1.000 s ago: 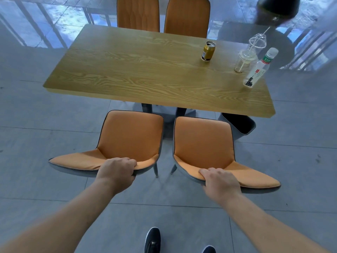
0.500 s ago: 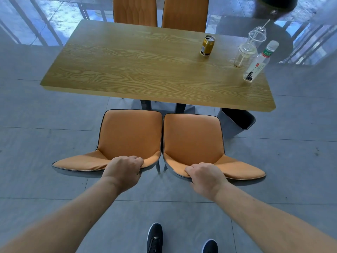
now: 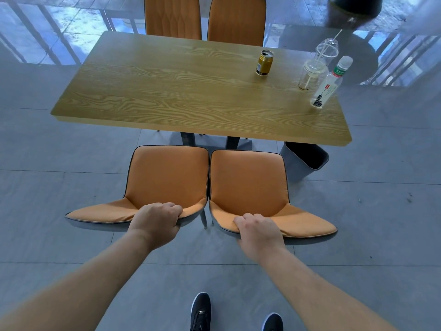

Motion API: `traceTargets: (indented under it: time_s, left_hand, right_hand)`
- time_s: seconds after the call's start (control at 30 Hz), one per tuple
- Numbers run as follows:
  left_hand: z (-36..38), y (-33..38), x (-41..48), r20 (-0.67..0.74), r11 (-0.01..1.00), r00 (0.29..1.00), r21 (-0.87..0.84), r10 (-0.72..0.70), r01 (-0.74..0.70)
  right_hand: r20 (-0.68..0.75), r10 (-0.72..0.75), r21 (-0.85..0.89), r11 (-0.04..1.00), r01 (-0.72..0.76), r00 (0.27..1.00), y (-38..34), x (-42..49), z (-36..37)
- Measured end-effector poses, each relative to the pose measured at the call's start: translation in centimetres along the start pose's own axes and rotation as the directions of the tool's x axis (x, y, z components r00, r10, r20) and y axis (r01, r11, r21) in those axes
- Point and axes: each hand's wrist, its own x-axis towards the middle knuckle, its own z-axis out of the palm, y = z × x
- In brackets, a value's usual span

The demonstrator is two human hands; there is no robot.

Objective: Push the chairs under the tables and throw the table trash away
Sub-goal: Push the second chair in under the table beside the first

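Head view: left hand [image 3: 156,222] curled tight over top edge of left chair [image 3: 164,180] backrest, fingers wrapped over the front, thumb hidden behind. Right hand [image 3: 259,231] clamped the same way on top edge of right chair [image 3: 248,185] backrest, knuckles up. Both chairs orange with dark piping, side by side, inner edges touching or nearly so, seats pointing at wooden table [image 3: 167,91]. Front edges of seats just short of table's near edge, not under it yet. Two more orange chairs [image 3: 205,17] tucked in at far side. Trash on table's right end: gold can [image 3: 264,62] upright, opened top; clear plastic cup [image 3: 312,74] with dome lid and straw just right of it; clear water bottle [image 3: 330,83] with green label band, just beside cup, nearest the right edge. Grey trash bin [image 3: 307,158] on floor, partly under table's near-right corner, beside right chair. Dark sneakers [image 3: 201,311] at bottom edge on grey tile floor [image 3: 59,187].
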Motion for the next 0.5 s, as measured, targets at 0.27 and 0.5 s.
traceTargets:
  time_s: [0.27, 0.5]
  left_hand:
    - [-0.5, -5.5, -0.6, -0.028, 0.992, 0.993, 0.064, 0.114, -0.112]
    - [0.7, -3.8, -0.4, -0.034, 0.993, 0.993, 0.038, 0.110, -0.109]
  right_hand:
    - [-0.039, -0.084, -0.013, 0.996, 0.083, 0.996, 0.5, 2.1, -0.7]
    - [-0.023, -0.155, 0.012, 0.988, 0.156, 0.988, -2.4, 3.3, -0.3]
